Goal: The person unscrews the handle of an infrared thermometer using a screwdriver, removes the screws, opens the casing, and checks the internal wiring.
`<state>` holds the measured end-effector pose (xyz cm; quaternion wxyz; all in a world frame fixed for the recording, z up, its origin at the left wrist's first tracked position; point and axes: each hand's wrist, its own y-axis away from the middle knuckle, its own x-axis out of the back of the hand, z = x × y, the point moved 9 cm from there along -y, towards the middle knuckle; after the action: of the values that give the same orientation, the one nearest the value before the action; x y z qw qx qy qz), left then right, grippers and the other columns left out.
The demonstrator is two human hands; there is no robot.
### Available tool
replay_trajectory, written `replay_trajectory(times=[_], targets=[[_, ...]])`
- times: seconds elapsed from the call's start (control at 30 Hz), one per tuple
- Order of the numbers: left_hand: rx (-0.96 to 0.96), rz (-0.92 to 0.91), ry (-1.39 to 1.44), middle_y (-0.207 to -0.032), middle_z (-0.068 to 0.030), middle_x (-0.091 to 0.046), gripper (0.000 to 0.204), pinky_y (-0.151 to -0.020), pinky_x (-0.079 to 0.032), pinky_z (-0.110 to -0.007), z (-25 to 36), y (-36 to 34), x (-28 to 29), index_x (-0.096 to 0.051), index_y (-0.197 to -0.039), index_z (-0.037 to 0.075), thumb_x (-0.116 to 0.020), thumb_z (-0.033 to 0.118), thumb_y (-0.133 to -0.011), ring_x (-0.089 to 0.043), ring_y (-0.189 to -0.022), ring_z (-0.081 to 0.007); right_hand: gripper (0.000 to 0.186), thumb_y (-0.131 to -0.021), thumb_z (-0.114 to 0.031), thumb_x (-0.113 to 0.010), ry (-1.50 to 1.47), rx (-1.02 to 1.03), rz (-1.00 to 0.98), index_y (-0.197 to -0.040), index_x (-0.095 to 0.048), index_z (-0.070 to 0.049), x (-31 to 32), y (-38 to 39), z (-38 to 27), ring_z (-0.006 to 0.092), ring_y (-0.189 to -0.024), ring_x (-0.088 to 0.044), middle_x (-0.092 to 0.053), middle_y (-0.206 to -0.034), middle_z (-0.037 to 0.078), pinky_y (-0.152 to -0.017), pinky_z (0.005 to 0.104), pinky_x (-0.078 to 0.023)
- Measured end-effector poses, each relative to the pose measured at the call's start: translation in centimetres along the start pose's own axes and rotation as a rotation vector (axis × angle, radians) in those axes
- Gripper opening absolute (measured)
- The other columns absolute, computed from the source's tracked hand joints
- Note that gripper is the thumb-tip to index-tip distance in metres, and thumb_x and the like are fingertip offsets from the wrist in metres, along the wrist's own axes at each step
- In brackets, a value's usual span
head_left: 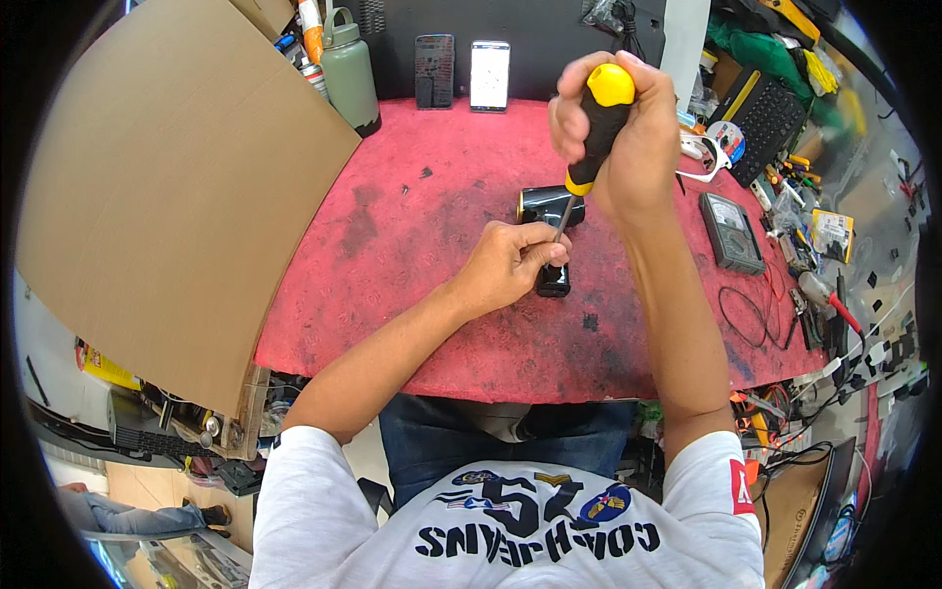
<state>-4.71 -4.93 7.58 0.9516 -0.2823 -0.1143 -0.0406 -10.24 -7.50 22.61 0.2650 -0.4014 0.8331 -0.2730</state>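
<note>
Red and darkly stained, the bench (392,319) spreads before us, and on it, right of the middle, lies a glossy black gadget (537,208), its barrel crosswise and its handle toward us. Our left hand (502,263) is clamped on that handle, which shows again below the fingers. Our right hand (643,147) is raised above the gadget, closed around the black grip of the screwdriver (601,128), whose yellow cap faces up at us. Its shaft slants down and to the left, to the left hand's fingertips; we cannot tell where the tip sits, since the fingers hide it. Along the far edge we see 2 phones, 1 dark (435,72) and 1 with a lit white screen (490,76), and to their left a green flask (350,79). Cardboard (177,177) covers the left side. To our right lie a grey meter (728,221), with red and black leads near it, and white glasses (702,175) farther back. At lower left, we notice another person's jeans (147,518).
</note>
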Motion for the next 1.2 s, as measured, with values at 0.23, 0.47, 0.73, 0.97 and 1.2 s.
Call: replay_trajectory(times=[0.23,0.47,0.73,0.97,1.2], targets=[[0.113,-0.047,-0.036,-0.073,-0.007,-0.068,0.009,-0.066,-0.051,-0.027,-0.4,0.1,0.0,-0.065,-0.087,-0.004,-0.063,0.004,-0.087,-0.063,-0.068,-0.0108,0.031,-0.098,-0.034,-0.041,0.306,0.092,0.344,-0.099,-0.052,-0.006,1.9,0.9,-1.4,0.0099,-0.056,-0.054,-0.055,-0.065,0.005,-0.043,0.0231,-0.04],[0.05,0.008,0.078,-0.074,-0.0062,-0.068,0.009,-0.066,-0.05,-0.025,-0.1,0.1,0.0,-0.066,-0.092,-0.004,-0.064,0.002,-0.086,-0.061,-0.069,-0.0086,0.029,-0.097,-0.031,-0.043,0.496,0.238,0.401,-0.097,-0.05,-0.004,0.6,1.6,-2.3,0.0108,-0.052,-0.053,-0.056,-0.073,0.009,-0.04,0.0234,-0.04],[0.082,0.001,0.051,-0.075,-0.0053,-0.067,0.008,-0.063,-0.049,-0.025,0.4,-0.4,-0.2,-0.066,-0.085,-0.003,-0.069,0.004,-0.083,-0.06,-0.068,-0.0067,0.033,-0.097,-0.035,-0.044,0.314,0.141,0.296,-0.104,-0.051,-0.003,1.2,0.5,-2.0,0.0126,-0.062,-0.057,-0.058,-0.078,0.009,-0.055,0.0255,-0.047],[0.085,0.012,0.104,-0.076,-0.0046,-0.067,0.01,-0.062,-0.048,-0.025,-1.0,-0.1,0.6,-0.065,-0.087,-0.002,-0.07,0.004,-0.082,-0.058,-0.07,-0.0053,0.021,-0.092,-0.012,-0.06,0.628,-0.091,0.262,-0.109,-0.052,-0.003,1.6,5.9,3.0,0.0075,-0.073,-0.058,-0.06,-0.084,0.003,-0.064,0.0248,-0.048],[0.015,0.0,0.112,-0.068,-0.0028,-0.061,0.011,-0.058,-0.045,-0.026,1.6,-0.3,-0.2,-0.065,-0.086,-0.001,-0.072,0.006,-0.081,-0.053,-0.065,-0.004,0.021,-0.086,-0.003,-0.067,0.731,-0.098,0.292,-0.105,-0.06,0.002,4.4,10.5,3.6,0.0069,-0.073,-0.06,-0.066,-0.085,0.002,-0.066,0.0218,-0.048]])
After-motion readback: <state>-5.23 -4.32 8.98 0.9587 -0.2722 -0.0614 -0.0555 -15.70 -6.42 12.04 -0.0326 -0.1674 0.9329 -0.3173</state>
